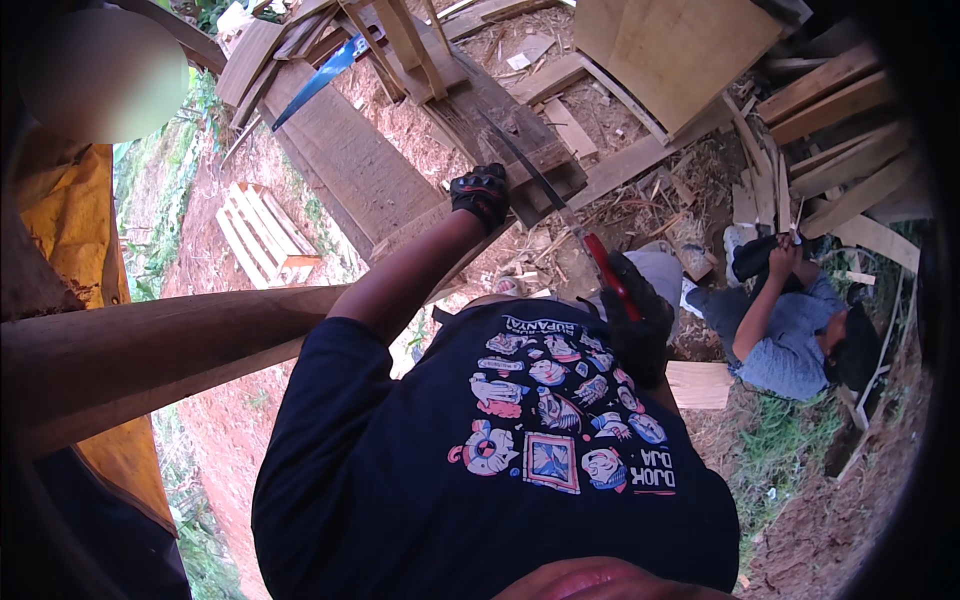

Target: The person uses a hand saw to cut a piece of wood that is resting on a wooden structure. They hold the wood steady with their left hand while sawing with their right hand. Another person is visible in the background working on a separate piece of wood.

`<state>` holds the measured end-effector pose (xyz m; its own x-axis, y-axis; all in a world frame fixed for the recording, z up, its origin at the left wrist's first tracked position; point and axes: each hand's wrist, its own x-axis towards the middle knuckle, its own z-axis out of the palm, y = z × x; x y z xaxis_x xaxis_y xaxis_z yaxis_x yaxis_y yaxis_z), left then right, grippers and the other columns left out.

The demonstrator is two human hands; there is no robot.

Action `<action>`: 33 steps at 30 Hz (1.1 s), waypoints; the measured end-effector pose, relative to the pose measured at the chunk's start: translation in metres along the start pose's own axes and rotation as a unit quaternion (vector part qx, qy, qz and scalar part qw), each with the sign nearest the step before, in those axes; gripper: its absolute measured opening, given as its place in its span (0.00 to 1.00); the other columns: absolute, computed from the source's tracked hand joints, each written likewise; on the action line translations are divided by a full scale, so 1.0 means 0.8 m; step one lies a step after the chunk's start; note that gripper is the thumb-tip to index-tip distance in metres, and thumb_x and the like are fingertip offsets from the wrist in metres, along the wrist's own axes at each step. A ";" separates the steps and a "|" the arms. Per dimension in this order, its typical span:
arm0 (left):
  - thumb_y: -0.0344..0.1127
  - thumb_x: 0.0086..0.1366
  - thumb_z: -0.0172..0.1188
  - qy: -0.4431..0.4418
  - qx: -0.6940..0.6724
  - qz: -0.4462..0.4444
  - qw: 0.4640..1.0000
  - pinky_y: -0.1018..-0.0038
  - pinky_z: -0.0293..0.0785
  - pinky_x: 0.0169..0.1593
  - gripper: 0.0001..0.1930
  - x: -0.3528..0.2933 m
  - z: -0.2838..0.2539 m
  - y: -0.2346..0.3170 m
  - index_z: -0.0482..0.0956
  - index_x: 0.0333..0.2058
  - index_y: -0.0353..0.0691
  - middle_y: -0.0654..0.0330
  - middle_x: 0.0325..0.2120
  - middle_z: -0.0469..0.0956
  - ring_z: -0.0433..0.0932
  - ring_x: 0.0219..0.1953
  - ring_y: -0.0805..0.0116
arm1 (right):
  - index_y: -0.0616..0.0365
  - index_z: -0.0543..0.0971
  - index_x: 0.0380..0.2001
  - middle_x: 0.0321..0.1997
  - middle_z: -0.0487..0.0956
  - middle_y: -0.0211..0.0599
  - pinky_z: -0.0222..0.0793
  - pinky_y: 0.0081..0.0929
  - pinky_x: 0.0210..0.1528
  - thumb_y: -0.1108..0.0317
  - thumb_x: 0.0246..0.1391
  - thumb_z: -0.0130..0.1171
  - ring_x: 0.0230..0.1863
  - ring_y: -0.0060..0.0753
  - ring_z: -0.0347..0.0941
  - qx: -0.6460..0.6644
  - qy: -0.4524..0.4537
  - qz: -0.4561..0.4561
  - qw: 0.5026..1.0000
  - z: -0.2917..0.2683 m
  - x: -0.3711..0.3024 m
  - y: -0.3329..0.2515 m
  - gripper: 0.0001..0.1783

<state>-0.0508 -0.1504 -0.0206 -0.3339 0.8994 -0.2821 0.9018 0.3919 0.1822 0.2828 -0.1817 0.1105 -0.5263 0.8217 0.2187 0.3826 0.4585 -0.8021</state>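
My right hand point(640, 315), in a black glove, is wrapped round the red handle of a hand saw point(538, 178). The saw's long thin blade points up and to the left, lying across a thick wooden board point(545, 150) near its end. At the board's near edge, just left of the blade, my left hand point(482, 196) grips the wood in a black glove with red marks. Its fingertips are partly hidden.
A second saw with a blue blade point(320, 80) lies on the bench planks at upper left. A wide plank point(350, 150) slopes beside the board. A plywood sheet point(665, 55) leans at upper right. To the right sits another person point(790, 330). A thick post point(170, 350) crosses at left.
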 end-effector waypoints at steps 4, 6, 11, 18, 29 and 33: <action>0.41 0.73 0.53 -0.002 0.009 0.003 1.000 0.50 0.81 0.58 0.18 0.000 0.001 -0.001 0.78 0.58 0.43 0.47 0.54 0.86 0.87 0.57 0.46 | 0.56 0.83 0.65 0.60 0.90 0.47 0.86 0.42 0.51 0.74 0.63 0.73 0.51 0.50 0.91 0.014 0.007 0.007 1.000 0.004 -0.005 0.008 0.27; 0.41 0.73 0.53 0.012 0.014 0.009 1.000 0.49 0.81 0.58 0.18 -0.001 0.005 -0.001 0.78 0.58 0.43 0.47 0.53 0.86 0.87 0.56 0.46 | 0.56 0.83 0.65 0.60 0.90 0.47 0.86 0.42 0.50 0.74 0.62 0.73 0.51 0.51 0.91 0.013 0.010 -0.002 1.000 0.006 -0.008 0.013 0.28; 0.41 0.73 0.54 0.010 0.007 0.003 1.000 0.48 0.81 0.58 0.18 0.001 0.004 -0.001 0.78 0.57 0.43 0.47 0.53 0.86 0.88 0.56 0.45 | 0.57 0.82 0.66 0.60 0.89 0.47 0.86 0.42 0.50 0.73 0.62 0.74 0.50 0.52 0.91 -0.010 0.008 -0.036 0.999 0.008 -0.012 0.025 0.29; 0.41 0.72 0.56 0.002 0.013 -0.011 1.000 0.47 0.80 0.59 0.18 -0.001 0.003 0.001 0.78 0.57 0.43 0.46 0.54 0.86 0.87 0.57 0.43 | 0.59 0.82 0.64 0.61 0.89 0.46 0.86 0.43 0.47 0.74 0.62 0.73 0.48 0.50 0.91 -0.057 0.018 -0.067 0.996 0.008 -0.018 0.040 0.27; 0.42 0.75 0.54 -0.015 0.035 -0.005 0.999 0.50 0.81 0.58 0.18 -0.004 -0.006 0.006 0.78 0.58 0.44 0.48 0.54 0.86 0.87 0.58 0.48 | 0.62 0.84 0.60 0.60 0.89 0.47 0.88 0.40 0.45 0.75 0.61 0.72 0.46 0.48 0.92 -0.051 0.030 -0.087 0.994 0.012 -0.029 0.059 0.23; 0.40 0.72 0.56 -0.012 0.021 0.001 1.000 0.46 0.80 0.60 0.19 -0.007 -0.007 0.003 0.77 0.58 0.40 0.45 0.54 0.85 0.86 0.58 0.44 | 0.60 0.84 0.62 0.60 0.90 0.48 0.88 0.39 0.48 0.74 0.60 0.72 0.48 0.49 0.92 -0.034 0.033 -0.072 0.996 0.015 -0.036 0.066 0.26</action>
<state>-0.0481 -0.1533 -0.0135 -0.3253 0.8954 -0.3042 0.9137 0.3804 0.1428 0.3090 -0.1854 0.0552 -0.5303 0.7643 0.3669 0.3576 0.5940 -0.7206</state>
